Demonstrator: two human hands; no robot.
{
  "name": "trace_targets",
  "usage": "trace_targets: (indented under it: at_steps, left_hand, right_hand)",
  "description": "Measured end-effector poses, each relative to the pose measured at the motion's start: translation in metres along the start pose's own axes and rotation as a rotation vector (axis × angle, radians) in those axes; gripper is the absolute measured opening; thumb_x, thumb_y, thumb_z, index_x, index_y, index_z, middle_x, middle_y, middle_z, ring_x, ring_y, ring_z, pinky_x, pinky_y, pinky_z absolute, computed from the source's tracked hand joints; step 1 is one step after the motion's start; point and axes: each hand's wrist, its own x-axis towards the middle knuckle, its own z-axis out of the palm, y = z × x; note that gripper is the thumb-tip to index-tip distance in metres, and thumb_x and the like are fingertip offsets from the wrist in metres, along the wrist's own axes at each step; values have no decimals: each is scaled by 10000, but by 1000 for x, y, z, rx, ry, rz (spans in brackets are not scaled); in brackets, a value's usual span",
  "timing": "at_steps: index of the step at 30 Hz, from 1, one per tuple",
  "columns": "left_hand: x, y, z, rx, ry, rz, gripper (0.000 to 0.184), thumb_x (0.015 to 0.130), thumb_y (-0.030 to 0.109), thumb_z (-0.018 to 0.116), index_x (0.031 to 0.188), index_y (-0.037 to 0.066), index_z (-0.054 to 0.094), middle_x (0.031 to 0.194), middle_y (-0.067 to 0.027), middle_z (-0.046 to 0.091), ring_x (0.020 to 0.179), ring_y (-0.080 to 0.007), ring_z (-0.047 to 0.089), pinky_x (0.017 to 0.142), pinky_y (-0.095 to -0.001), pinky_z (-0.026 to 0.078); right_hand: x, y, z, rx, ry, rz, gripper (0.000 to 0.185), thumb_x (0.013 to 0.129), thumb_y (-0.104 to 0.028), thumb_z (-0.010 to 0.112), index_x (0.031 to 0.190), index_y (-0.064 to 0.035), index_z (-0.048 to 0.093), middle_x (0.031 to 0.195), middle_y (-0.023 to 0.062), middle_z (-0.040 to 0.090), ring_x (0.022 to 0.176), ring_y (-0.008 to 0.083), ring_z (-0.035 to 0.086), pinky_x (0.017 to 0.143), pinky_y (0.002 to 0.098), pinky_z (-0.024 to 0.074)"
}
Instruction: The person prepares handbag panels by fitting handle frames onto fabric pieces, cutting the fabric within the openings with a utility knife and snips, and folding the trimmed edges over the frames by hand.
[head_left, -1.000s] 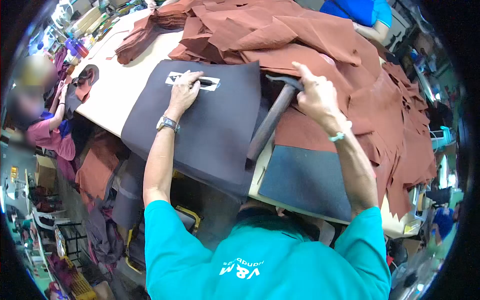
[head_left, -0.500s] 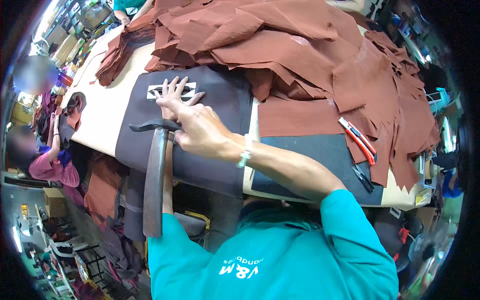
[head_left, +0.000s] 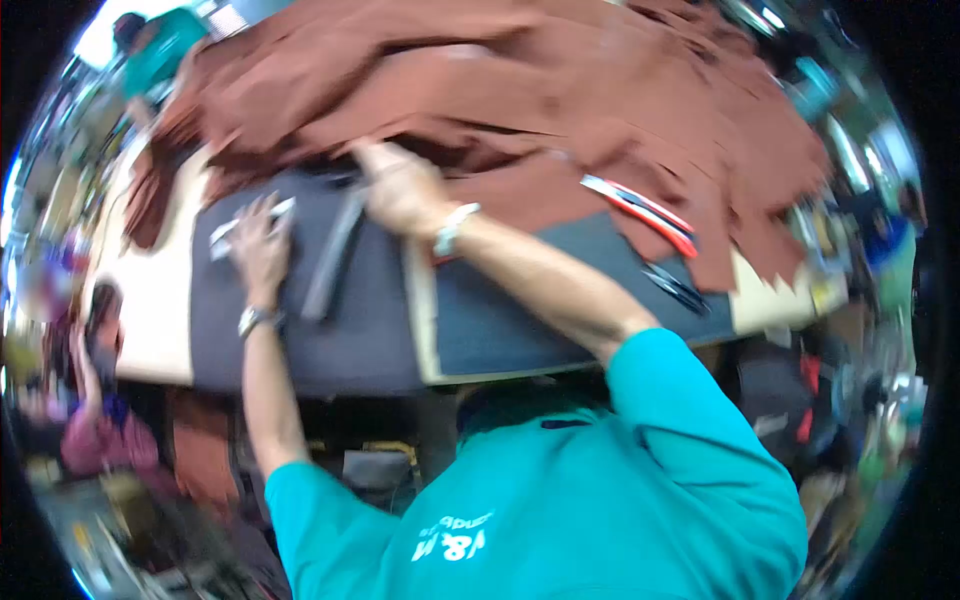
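My left hand [head_left: 262,245] lies with fingers stretched out over a small white rectangular piece [head_left: 222,240] on a dark cloth sheet [head_left: 350,350]. Motion blurs the fingers, and they cover much of the white piece. My right hand [head_left: 405,190] is closed on a hammer-like tool [head_left: 335,255] with a long, straight dark bar slanting toward me. Its upper end, near my fist, is smeared by motion. The tool is to the right of my left hand, apart from it; whether it touches the sheet I cannot tell.
Brown material [head_left: 600,90] is heaped across the back of the table. At the right lie a red box cutter [head_left: 645,215] and small dark snips [head_left: 678,288]. One person in teal [head_left: 165,50] is at the far left; another in pink [head_left: 105,435] sits at the left edge.
My right hand has moved off my left forearm, forward and to the right, carrying the tool. My left hand stays on the white piece. The whole view has shifted and is now blurred.
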Motion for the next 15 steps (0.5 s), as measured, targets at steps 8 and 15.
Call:
trace_targets:
  at_steps: [8, 15]
  left_hand:
    - [7, -27, 17, 153, -104, 85, 478, 955, 432, 350, 1329, 155, 456, 1360, -101, 450, 1269, -373, 357, 1042, -505, 243]
    - [13, -39, 22, 327, -149, 70, 524, 955, 484, 284, 1362, 178, 409, 1384, -67, 425, 1273, -361, 354, 1023, -506, 260]
  right_hand:
    - [-129, 12, -178, -316, 609, -310, 435, 739, -218, 657, 1129, -63, 542, 1221, 158, 474, 1243, 385, 372, 1022, 574, 250]
    - [-391, 131, -385, -1007, 1101, 799, 351, 812, -129, 575, 1122, 27, 523, 1122, 203, 548, 1095, 354, 486, 988, 417, 342]
